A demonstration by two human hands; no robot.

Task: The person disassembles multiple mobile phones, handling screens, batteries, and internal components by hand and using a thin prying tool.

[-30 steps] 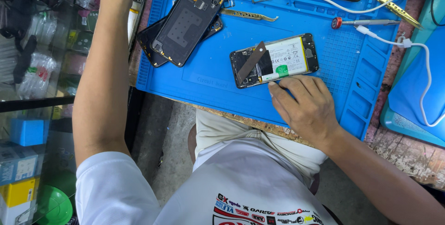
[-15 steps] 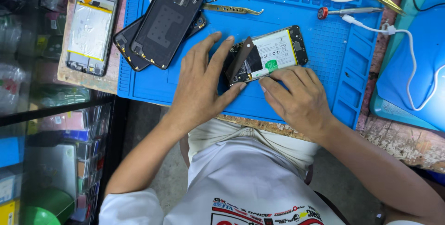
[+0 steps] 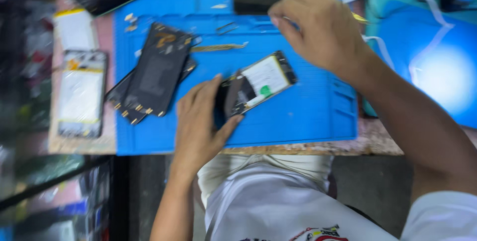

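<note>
Blue work mat [image 3: 308,117] covers most of the bench, ridged, with small tray pockets along its far edge. It lies on a worn wooden top.

Left of centre on the mat: two dark phone back panels [image 3: 154,74], stacked askew, one over the other. Beyond the mat's left edge, another opened phone [image 3: 82,92] with a pale battery face up. A thin brass-coloured pry tool [image 3: 216,47] lies just beyond the panels.

Opened phone [image 3: 256,84] sits mid-mat, tilted, back cover off, white battery and a green tab showing, dark board at its near end.

Left hand [image 3: 198,121] clamps the phone's near end: thumb against one long edge, fingers wrapped over the other side. Phone rests on the mat, not lifted.

Right hand [image 3: 323,32] hovers over the mat's far edge, well apart from the phone. Fingers curl loosely together; the frame is blurred and I cannot tell whether they pinch anything.

Handling judgement: light, stiff, flat slab; likely slippery at the frame edges. Exposed board, flex strips and battery look fragile. Best grip is by the long frame edges, as the left hand has it, keeping pressure off the battery and open circuitry.
</note>
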